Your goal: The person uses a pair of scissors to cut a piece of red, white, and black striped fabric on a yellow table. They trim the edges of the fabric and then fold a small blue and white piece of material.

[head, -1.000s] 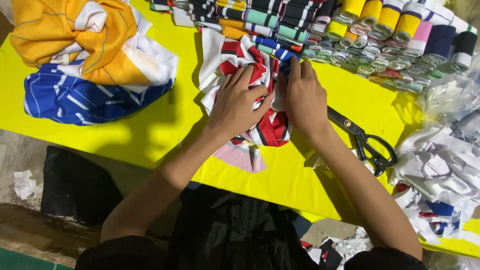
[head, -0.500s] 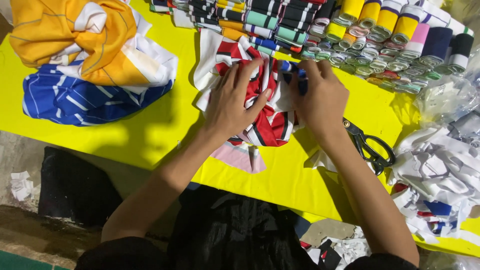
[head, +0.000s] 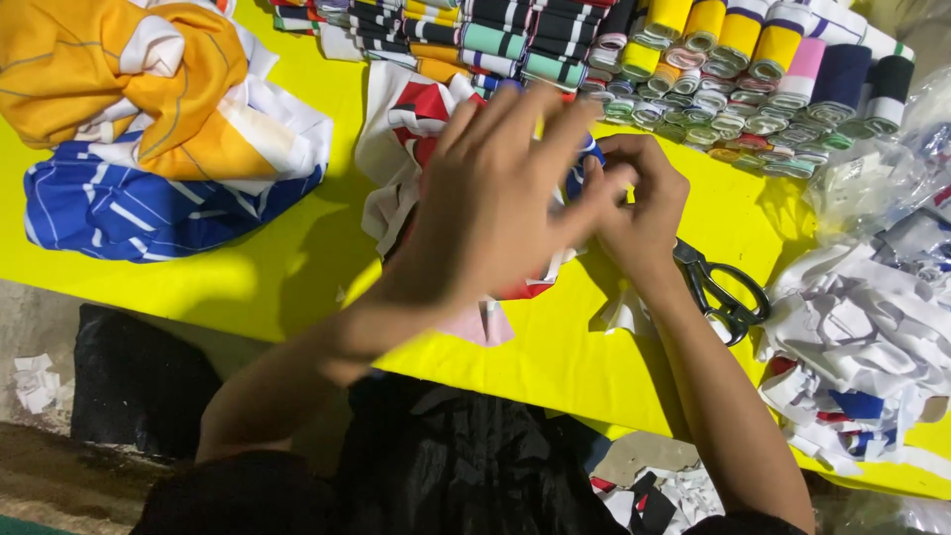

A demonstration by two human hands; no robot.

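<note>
A pile of red, white and dark cloth pieces (head: pixel 401 124) lies on the yellow table (head: pixel 258 258) in front of me. My left hand (head: pixel 495 198) hovers raised above the pile with its fingers spread, covering most of it. My right hand (head: pixel 639 203) is beside it on the right, fingers curled and pinching a small piece at the pile's right edge. The fingertips of both hands meet there. What exactly the right fingers hold is hidden.
Black-handled scissors (head: pixel 723 287) lie just right of my right wrist. Rolls of striped ribbing (head: pixel 693 59) line the far edge. Orange, white and blue garments (head: pixel 149 139) sit at far left. White cloth scraps (head: pixel 872 347) pile at right.
Both hands lay flat on the cloth pile; now my left hand has lifted toward the camera with fingers spread, and my right hand has curled at the pile's right edge.
</note>
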